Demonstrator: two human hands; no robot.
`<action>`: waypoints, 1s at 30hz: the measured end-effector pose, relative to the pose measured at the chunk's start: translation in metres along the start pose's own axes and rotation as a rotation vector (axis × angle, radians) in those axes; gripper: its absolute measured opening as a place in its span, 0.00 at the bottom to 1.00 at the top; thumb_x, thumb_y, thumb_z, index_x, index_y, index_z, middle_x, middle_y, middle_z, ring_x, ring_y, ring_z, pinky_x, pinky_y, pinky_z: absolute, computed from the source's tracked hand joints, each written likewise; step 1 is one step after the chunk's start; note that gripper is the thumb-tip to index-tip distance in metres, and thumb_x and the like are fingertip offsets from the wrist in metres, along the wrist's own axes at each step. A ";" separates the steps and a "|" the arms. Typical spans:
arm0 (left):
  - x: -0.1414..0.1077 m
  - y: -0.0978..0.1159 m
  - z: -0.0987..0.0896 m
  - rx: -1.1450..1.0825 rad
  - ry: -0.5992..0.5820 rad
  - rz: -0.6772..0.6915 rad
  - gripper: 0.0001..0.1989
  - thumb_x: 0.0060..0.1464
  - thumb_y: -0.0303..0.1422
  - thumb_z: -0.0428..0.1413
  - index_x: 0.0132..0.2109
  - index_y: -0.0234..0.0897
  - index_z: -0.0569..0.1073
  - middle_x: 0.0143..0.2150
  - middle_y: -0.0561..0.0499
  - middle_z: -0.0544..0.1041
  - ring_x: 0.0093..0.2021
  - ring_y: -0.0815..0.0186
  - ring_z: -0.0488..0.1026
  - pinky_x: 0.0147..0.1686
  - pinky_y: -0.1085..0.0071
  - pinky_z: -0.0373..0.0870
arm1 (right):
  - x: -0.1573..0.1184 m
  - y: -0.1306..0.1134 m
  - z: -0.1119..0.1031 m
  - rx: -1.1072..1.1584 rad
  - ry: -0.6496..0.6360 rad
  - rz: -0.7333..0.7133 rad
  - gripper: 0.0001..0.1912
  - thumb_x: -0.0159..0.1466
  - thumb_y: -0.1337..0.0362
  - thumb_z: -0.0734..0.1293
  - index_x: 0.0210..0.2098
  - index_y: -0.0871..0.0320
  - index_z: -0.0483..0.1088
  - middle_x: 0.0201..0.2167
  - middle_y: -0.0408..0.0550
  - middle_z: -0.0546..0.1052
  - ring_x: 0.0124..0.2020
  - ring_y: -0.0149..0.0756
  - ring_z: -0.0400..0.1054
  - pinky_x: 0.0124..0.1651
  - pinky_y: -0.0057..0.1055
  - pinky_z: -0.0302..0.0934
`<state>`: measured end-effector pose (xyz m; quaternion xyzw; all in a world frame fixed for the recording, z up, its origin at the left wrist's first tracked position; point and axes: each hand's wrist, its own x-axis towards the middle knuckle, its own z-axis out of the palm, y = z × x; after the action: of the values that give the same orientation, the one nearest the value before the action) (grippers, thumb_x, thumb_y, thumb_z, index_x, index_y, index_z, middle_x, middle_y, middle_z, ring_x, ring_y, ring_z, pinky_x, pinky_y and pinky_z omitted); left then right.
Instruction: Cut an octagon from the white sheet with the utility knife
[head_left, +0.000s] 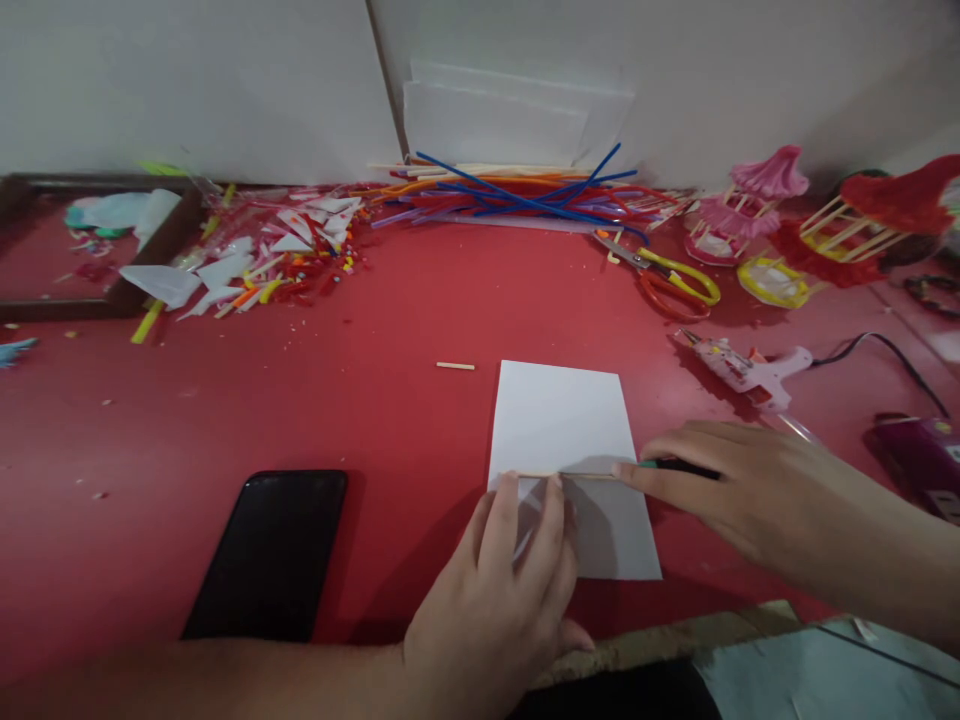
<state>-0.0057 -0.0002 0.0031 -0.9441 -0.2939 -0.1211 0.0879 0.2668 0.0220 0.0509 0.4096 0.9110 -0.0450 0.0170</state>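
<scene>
A sheet of white paper (559, 415) lies on the red tabletop. Across its middle runs a thin wooden stick (536, 475). My left hand (502, 600) rests on the paper's lower left, with two fingertips holding the stick down. My right hand (735, 480) is at the paper's right edge, closed around a slim dark pen-like tool (686, 467) with a green end; its exact kind is unclear. A fingertip of that hand touches near the stick's right end. Beyond the paper's upper left corner lies a short cut stick piece (455, 366).
A black phone (270, 550) lies left. At the right are a pink glue gun (750, 370), scissors (667, 275) and small pink and red craft models (847, 225). Pipe cleaners (517, 195), craft scraps (277, 255) and a brown frame (150, 255) lie toward the wall.
</scene>
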 end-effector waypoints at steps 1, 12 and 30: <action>0.000 0.000 0.000 0.002 0.001 -0.001 0.36 0.52 0.61 0.55 0.53 0.35 0.75 0.61 0.45 0.73 0.55 0.43 0.73 0.47 0.55 0.74 | -0.002 0.001 0.000 0.003 -0.001 0.002 0.28 0.60 0.77 0.60 0.55 0.48 0.69 0.39 0.45 0.78 0.33 0.38 0.72 0.35 0.34 0.63; 0.001 -0.001 -0.001 0.054 -0.041 0.057 0.39 0.56 0.61 0.51 0.58 0.31 0.73 0.63 0.41 0.70 0.55 0.39 0.73 0.46 0.53 0.76 | -0.011 0.005 -0.010 -0.022 0.006 -0.044 0.32 0.55 0.78 0.60 0.56 0.51 0.69 0.40 0.48 0.78 0.33 0.41 0.73 0.34 0.37 0.67; 0.000 0.000 -0.003 0.048 -0.076 0.026 0.38 0.59 0.59 0.49 0.61 0.32 0.71 0.65 0.42 0.68 0.57 0.40 0.69 0.49 0.50 0.71 | -0.079 0.036 0.007 0.025 -0.007 0.090 0.29 0.61 0.72 0.59 0.57 0.41 0.71 0.49 0.43 0.79 0.44 0.45 0.76 0.40 0.42 0.73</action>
<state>-0.0064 -0.0005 0.0059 -0.9494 -0.2874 -0.0768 0.1008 0.3457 -0.0136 0.0466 0.4504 0.8908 -0.0571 0.0169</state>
